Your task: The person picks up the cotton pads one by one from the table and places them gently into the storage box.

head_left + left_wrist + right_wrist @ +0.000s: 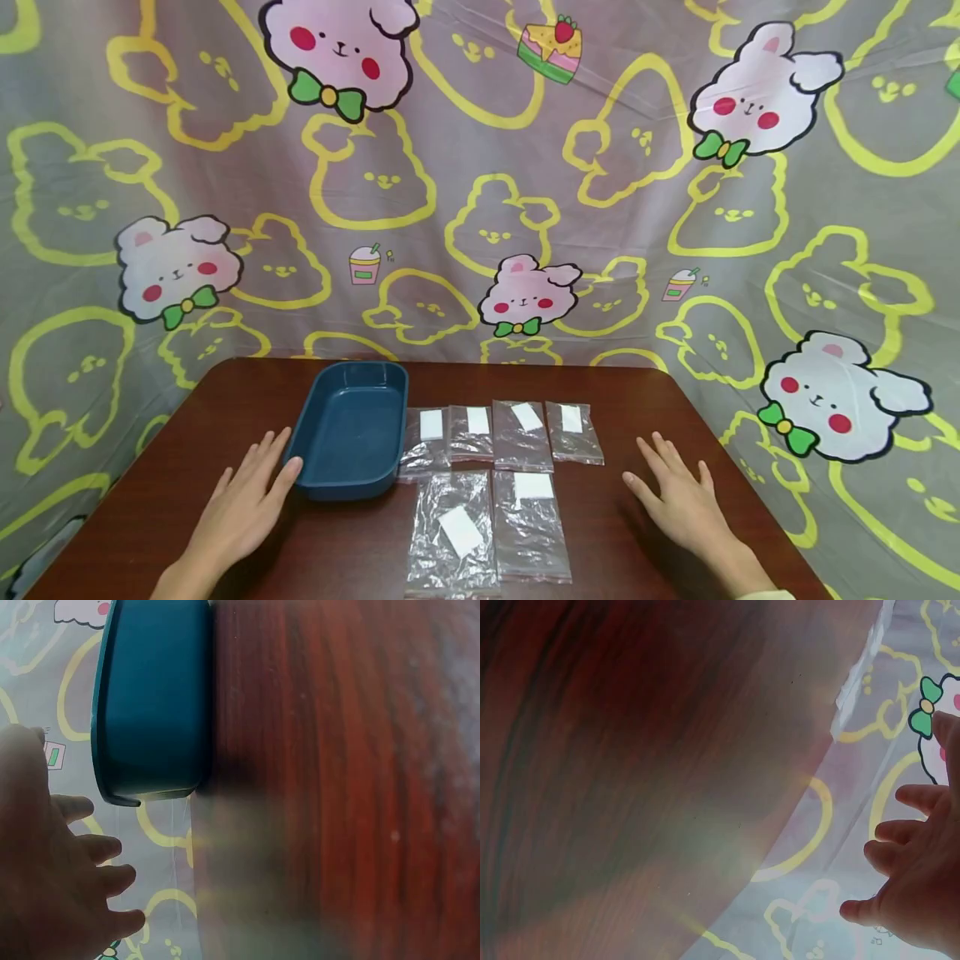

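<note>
My left hand [243, 504] is spread beside the near left corner of a blue plastic tray [348, 492], its thumb overlapping the rim in the head view. In the left wrist view its fingers [101, 847] extend below the tray's end. My right hand [682, 496], fingers apart and holding nothing, is over the right part of the table. Between the hands lie clear plastic bags with white labels: several in a back row, among them a right-hand one [581, 446], and two larger ones in front, a left bag [431, 558] and a right bag [532, 542].
The dark brown wooden table [615, 550] narrows toward the back. A grey curtain [450, 150] with yellow outlines and cartoon rabbits hangs behind it and down both sides. The tray stands directly left of the back row of bags.
</note>
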{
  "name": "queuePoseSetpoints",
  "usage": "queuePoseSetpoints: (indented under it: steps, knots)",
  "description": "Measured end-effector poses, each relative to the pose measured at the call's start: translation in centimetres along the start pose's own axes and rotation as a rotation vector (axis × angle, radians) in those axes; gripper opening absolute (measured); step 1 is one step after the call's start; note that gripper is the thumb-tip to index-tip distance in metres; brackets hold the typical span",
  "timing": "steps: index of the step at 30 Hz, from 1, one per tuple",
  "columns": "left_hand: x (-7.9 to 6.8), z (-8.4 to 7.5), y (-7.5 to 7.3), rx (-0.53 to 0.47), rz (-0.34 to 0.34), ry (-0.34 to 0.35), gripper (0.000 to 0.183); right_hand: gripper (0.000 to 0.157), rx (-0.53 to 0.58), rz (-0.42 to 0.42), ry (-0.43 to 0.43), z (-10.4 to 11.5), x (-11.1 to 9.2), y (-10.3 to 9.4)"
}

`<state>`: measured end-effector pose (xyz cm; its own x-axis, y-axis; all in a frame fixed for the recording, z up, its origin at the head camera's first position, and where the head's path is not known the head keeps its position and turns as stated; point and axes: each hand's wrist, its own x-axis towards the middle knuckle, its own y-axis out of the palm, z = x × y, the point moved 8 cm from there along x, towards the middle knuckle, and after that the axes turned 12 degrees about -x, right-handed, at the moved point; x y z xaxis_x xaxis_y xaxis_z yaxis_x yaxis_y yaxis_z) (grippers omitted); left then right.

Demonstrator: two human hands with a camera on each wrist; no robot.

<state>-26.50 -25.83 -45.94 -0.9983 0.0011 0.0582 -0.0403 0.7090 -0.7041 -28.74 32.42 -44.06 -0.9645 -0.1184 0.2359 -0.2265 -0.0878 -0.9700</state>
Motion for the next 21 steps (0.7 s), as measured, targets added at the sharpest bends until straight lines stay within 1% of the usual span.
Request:
queuePoseSetpoints:
  steps: [5,10,12,14,18,21]
  knots:
    - [0.3,-0.1,0.2,-0.115,0.018,0.001,0.073,0.071,0.02,-0.027,-0.009,0.3,0.0,-0.2]
    - [0.4,0.3,0.6,-0.186,0.051,-0.077,0.077,0.071,0.042,-0.039,-0.023,1.0,0.1,-0.2]
    - [0.4,0.4,0.7,-0.205,0.055,-0.102,0.077,0.071,0.047,-0.039,-0.027,1.2,0.2,-0.1]
    - [0.5,0.4,0.8,-0.222,0.047,-0.113,0.077,0.071,0.053,-0.043,-0.032,1.5,0.3,0.0]
    - [0.8,0.3,1.0,-0.28,0.032,-0.114,0.078,0.073,0.066,-0.048,-0.044,2.1,0.3,0.1]
    - [1.2,0.2,1.1,-0.349,0.015,-0.093,0.078,0.074,0.077,-0.051,-0.054,2.6,0.4,0.2]
